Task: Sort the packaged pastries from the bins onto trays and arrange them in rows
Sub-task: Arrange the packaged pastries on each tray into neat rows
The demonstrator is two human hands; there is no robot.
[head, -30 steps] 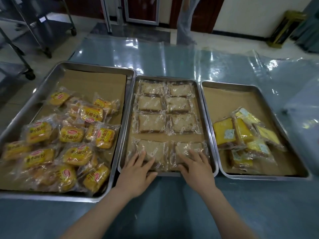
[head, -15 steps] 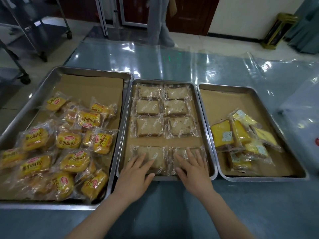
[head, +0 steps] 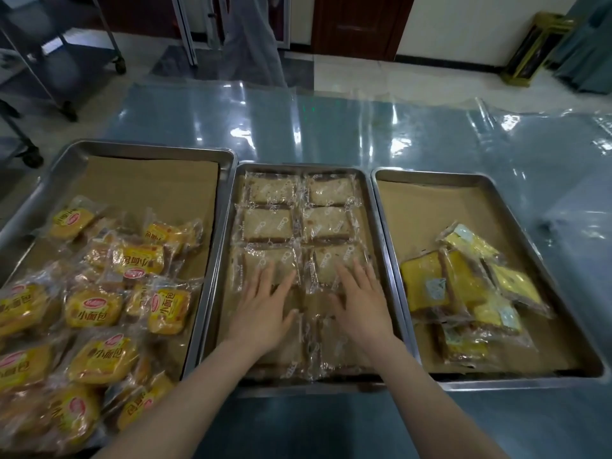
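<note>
Three steel trays lined with brown paper stand side by side. The middle tray (head: 371, 207) holds clear-wrapped pale bread slices (head: 299, 223) in two columns. My left hand (head: 265, 309) and my right hand (head: 361, 303) lie flat with fingers straight inside this tray; their fingertips touch the third row of slices. The nearest row lies partly under my palms and wrists. The left tray (head: 149, 150) carries a loose heap of yellow small-bread packets (head: 96, 306). In the right tray (head: 496, 187) sits a pile of yellow cake packets (head: 463, 286).
The trays rest on a blue table (head: 331, 127) covered with clear plastic sheet. A wheeled metal rack (head: 66, 61) stands at the far left on the floor. A person's legs (head: 255, 44) are beyond the table. A gold bin (head: 536, 48) stands at the far right.
Both hands have slid forward from the nearest row of slices to the third row. The view has shifted closer over the trays. The person behind has walked left.
</note>
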